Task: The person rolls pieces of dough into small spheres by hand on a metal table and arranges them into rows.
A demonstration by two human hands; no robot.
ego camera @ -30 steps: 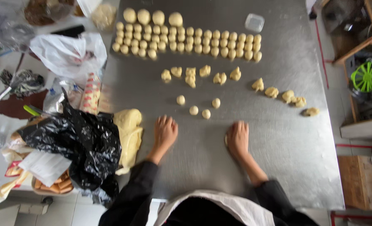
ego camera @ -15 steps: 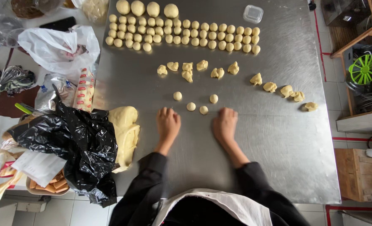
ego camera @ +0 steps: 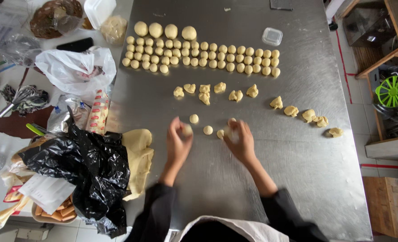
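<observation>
Steel table (ego camera: 297, 170), bare right of right hand (ego camera: 239, 141); dough mass (ego camera: 138, 157) crowding left hand (ego camera: 177, 142); each curled over a dough ball.

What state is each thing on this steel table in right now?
Left hand: closed on a small dough ball.
Right hand: closed on a blurred dough piece.
Rows of pale dough balls: rolled round.
Torn dough pieces: unrolled.
Clear plastic tub: lidded.
Black plastic bag: crumpled.
</observation>
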